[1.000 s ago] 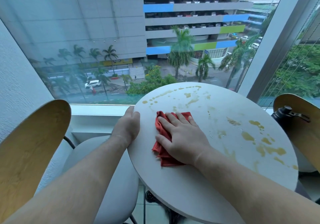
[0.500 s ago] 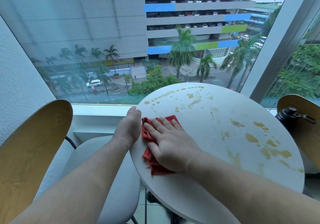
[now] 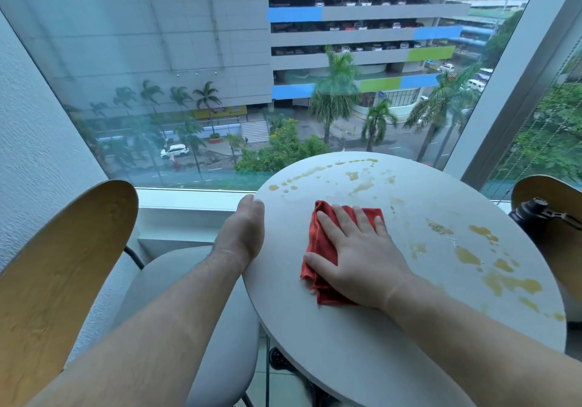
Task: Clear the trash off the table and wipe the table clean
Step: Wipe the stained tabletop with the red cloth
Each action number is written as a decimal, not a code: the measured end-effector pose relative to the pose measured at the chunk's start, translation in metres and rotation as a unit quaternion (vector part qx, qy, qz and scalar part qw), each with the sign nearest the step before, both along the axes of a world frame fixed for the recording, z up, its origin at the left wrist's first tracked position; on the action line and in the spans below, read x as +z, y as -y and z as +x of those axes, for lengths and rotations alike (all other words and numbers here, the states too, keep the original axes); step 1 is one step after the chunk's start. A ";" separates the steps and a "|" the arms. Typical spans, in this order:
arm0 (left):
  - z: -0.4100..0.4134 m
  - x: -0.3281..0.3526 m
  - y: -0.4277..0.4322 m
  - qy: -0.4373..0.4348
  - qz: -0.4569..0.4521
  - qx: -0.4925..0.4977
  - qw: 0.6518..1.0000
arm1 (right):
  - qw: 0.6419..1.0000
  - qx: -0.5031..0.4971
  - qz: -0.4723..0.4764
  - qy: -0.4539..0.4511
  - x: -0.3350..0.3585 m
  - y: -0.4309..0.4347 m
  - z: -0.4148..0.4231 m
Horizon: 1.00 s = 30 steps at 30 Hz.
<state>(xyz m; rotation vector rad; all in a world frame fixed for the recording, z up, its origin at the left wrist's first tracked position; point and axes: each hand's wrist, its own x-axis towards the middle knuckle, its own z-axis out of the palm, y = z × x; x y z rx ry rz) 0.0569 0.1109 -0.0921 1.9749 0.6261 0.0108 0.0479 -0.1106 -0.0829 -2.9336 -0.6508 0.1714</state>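
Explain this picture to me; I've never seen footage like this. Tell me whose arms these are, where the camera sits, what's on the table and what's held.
No machine here: the arms belong to a person wearing a wide-angle camera on the head, so the one view looks forward and down over their own hands. The right hand lies flat, fingers straight, pressing a red cloth onto the round white table. The left hand rests against the table's left edge; its fingers are hidden, so I cannot confirm a grip. Yellowish spill stains dot the far and right parts of the tabletop. A wooden-backed chair stands at the left.
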 end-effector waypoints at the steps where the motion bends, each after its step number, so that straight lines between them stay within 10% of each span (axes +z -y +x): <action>1: -0.001 0.000 0.001 0.003 0.004 -0.010 1.000 | 1.000 0.007 -0.004 -0.003 0.001 -0.001 -0.009; 30: 0.010 -0.015 -0.007 0.022 0.057 -0.016 0.998 | 0.995 0.097 0.000 0.009 -0.004 -0.033 -0.026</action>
